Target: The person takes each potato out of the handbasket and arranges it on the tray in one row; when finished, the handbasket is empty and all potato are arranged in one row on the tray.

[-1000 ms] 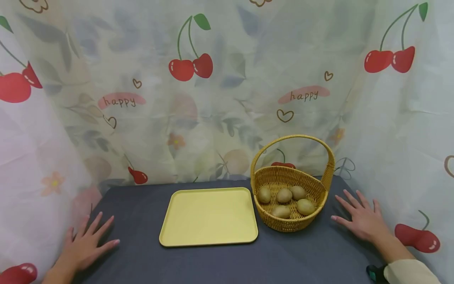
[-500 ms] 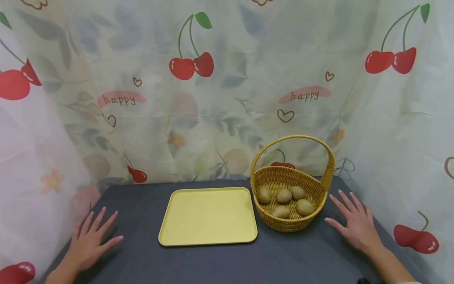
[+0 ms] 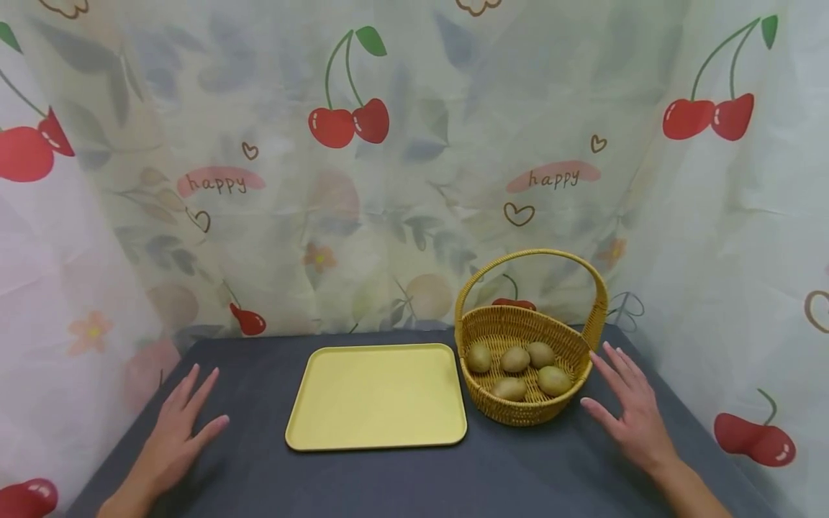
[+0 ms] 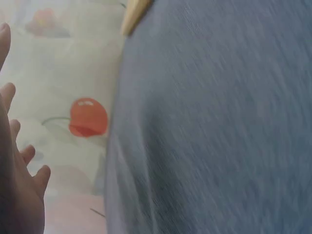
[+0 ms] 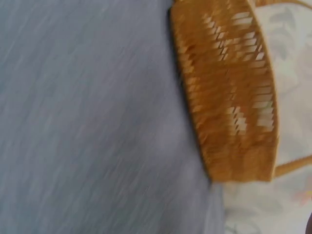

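My left hand (image 3: 173,440) hovers over the left side of the table with fingers spread, holding nothing; in the left wrist view its fingers (image 4: 10,131) show at the left edge. On the other side my right hand (image 3: 631,421), also with straight fingers and nothing held, is beside the wicker basket (image 3: 522,411). Its fingertips come near the basket's right rim; whether they touch is unclear. Several brown, egg-shaped kiwis (image 3: 515,359) lie inside the basket, whose tall handle stands up. Left of the basket is a flat yellow tray (image 3: 376,397). The right wrist view shows the basket's woven side (image 5: 229,92), blurred.
A dark grey cloth covers the table (image 3: 388,485). Behind it and along both sides hangs a pale curtain (image 3: 414,180) printed with cherries, hearts and leaves. The basket and tray stand toward the back edge of the table.
Both hands have moved inward: the left slightly to the right, the right leftward toward the basket. The basket, kiwis and tray have stayed in place.
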### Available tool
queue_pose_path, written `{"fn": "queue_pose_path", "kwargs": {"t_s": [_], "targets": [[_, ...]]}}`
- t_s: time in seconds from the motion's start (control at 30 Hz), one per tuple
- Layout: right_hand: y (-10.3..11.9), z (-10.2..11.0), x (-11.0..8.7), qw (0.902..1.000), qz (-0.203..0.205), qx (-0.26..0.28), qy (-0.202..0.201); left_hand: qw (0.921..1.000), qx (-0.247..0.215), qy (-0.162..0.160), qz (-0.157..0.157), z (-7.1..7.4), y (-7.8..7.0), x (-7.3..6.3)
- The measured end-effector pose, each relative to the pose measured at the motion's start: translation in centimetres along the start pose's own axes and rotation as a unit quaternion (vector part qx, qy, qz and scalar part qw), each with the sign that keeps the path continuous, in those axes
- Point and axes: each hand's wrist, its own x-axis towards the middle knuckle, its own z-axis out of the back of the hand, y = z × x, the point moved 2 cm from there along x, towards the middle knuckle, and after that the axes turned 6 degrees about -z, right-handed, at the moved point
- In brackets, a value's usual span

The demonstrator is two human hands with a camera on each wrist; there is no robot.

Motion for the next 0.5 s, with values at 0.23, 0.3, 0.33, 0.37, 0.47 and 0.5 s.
{"fn": "queue_pose_path", "kwargs": {"t_s": [0.23,0.3,0.33,0.37,0.47,0.5], "targets": [[3.0,-0.2,2.0,0.9963,0.03,0.063,-0.051,0.9969,-0.047,-0.059,-0.025,0.3,-2.6,0.9],[3.8,-0.2,2.5,0.9949,0.038,0.069,-0.064,0.9946,-0.068,-0.071,-0.032,0.3,-3.2,1.2],[4.2,-0.3,2.7,0.9943,0.039,0.07,-0.069,0.9937,-0.077,-0.074,-0.034,0.3,-3.5,1.4],[4.4,-0.3,3.0,0.9941,0.039,0.071,-0.073,0.9926,-0.086,-0.077,-0.036,0.3,-3.8,1.5],[5.1,-0.6,3.9,0.9941,0.037,0.073,-0.071,0.9907,-0.106,-0.08,-0.029,0.4,-4.5,2.1],[5.2,-0.7,4.2,0.9944,0.035,0.072,-0.069,0.9906,-0.11,-0.079,-0.023,0.4,-4.7,2.2]]}}
